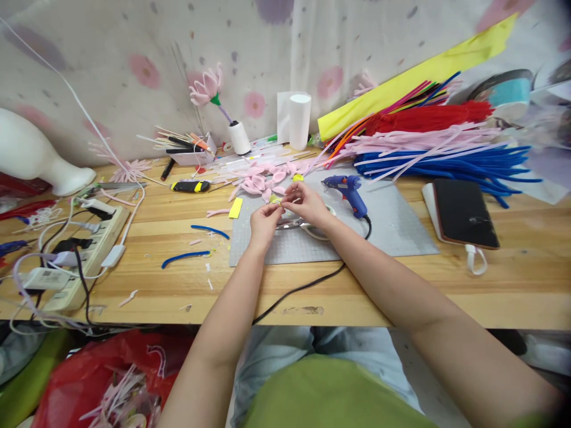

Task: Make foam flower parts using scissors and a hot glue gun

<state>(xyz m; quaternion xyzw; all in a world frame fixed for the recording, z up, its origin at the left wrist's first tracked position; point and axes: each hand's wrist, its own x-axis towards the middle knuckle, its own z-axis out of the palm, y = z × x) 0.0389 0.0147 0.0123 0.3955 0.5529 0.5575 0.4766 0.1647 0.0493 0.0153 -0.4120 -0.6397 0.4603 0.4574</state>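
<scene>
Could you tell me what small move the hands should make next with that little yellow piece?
Probably keep pinching and shaping it: both the left hand and right hand grip the yellow piece at their fingertips above the grey mat.

Your left hand [264, 221] and right hand [307, 203] meet over the grey cutting mat [401, 229], fingertips pinched together on a small yellow piece [277, 201]. Piece is tiny, bright yellow, mostly hidden between your fingers; exact shape cannot be told. It sits lifted off the mat, held between both hands, just in front of the heap of pink petal loops [263, 181]
</scene>
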